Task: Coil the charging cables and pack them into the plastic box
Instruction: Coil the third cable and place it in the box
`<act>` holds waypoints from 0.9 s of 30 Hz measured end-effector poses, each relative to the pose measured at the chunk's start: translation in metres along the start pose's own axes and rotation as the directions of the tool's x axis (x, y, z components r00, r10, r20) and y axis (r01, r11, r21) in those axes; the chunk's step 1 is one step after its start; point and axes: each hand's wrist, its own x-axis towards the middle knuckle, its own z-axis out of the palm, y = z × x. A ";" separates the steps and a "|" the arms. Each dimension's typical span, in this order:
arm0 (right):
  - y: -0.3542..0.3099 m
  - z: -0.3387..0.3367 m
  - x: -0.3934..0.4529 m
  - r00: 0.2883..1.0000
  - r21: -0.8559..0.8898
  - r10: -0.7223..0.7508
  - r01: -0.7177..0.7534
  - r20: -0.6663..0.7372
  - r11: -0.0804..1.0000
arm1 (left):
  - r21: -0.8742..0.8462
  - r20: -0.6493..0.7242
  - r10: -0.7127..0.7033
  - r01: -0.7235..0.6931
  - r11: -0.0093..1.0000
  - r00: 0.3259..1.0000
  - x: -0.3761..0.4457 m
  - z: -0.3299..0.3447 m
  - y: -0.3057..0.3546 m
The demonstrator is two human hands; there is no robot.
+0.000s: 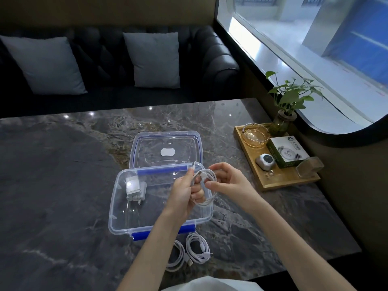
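- Your left hand (184,191) is closed around a white charging cable (206,186), holding its loops in the fist above the right part of the open box; one plug end sticks up past your fingertips.
- Your right hand (227,181) is curled beside the left, fingers pinching the same coil from the right side, so both hands grip this one cable.
- The plastic box (126,215) sits on the marble table (63,185) right under your hands, clear with blue latches. Inside, towards its left end, lies a white wall charger (135,187) with the prongs pointing at you. The rest of the box floor that you can see is bare.
- The lid (165,150) lies just behind the box, flat on the table, touching or nearly touching the box's far rim; I cannot tell which.
- Two more coiled cables wait on the table close to you, just in front of the box: one coil (198,247) to the right, the other (176,259) to the left and partly hidden by your left forearm.
- To the right, well apart from the box, a wooden tray (289,180) carries a glass ashtray (255,136), a small grey round device (265,161), a green and white carton (287,151) and a clear holder (308,166).
- A potted plant (290,101) stands at the tray's far corner by the window.
- Beyond the table a dark sofa (210,59) holds two grey cushions (155,59).
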 end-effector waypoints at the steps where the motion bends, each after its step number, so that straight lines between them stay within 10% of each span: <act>1: 0.001 0.003 0.001 0.999 0.000 -0.024 0.024 -0.042 1.000 | 0.009 0.001 0.008 -0.008 1.000 1.000 0.000 0.001 0.000; 9: 0.005 0.015 0.002 0.938 -0.035 -0.269 0.268 -0.219 0.963 | 0.063 -0.018 0.031 -0.029 0.998 0.999 0.000 0.008 -0.004; 17: -0.001 0.004 0.004 0.996 -0.121 -0.015 0.004 -0.090 0.993 | 0.013 -0.067 -0.088 0.089 0.996 0.994 -0.006 0.003 -0.004; 27: 0.004 0.002 0.001 0.989 -0.090 -0.001 -0.013 -0.151 0.996 | 0.249 -0.159 0.142 -0.099 0.963 0.977 -0.011 -0.007 -0.002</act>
